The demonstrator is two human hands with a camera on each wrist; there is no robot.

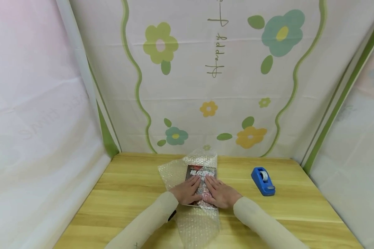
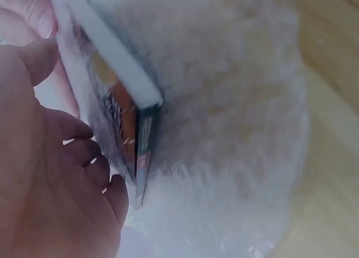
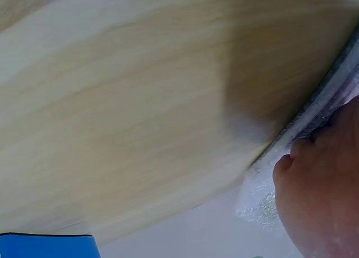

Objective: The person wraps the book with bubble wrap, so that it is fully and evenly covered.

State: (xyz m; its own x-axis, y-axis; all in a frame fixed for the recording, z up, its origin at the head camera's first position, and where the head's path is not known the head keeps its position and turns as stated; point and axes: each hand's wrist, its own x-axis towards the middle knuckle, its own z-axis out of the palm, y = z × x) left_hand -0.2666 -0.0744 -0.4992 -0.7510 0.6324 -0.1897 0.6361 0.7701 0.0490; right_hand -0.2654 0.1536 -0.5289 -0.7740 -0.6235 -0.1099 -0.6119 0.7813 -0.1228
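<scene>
While the book (image 1: 203, 186) lies in clear bubble wrap (image 1: 197, 226) on the tabletop (image 1: 124, 197), the left hand (image 1: 186, 191) and the right hand (image 1: 222, 195) rest on top, side by side. Their fingers (image 1: 192, 182) lie out straight, with the book right under them. A blue tape holder (image 1: 263, 183) sits apart, to the right.
</scene>
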